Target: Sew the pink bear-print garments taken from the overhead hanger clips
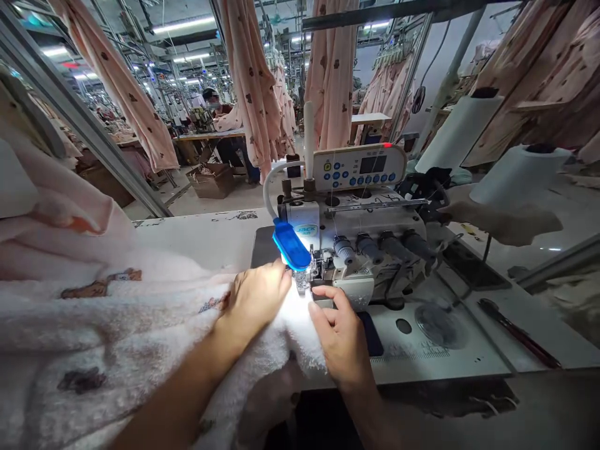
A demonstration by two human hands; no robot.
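Observation:
A fluffy white fabric (117,337) with brown bear prints lies over the table's left side and reaches the needle area of a white overlock sewing machine (360,237). My left hand (255,300) presses flat on the fabric just left of the presser foot (302,281). My right hand (340,334) rests on the fabric's edge just right of the foot, fingers pointing at it. A blue lamp (290,245) on a white gooseneck lights the spot.
The machine's control panel (359,167) stands behind it. Two white rolls (457,134) (518,175) sit at the right. A dark tool (518,331) lies on the white table (435,350). Pink printed garments (250,81) hang overhead. A person works at a far table (213,103).

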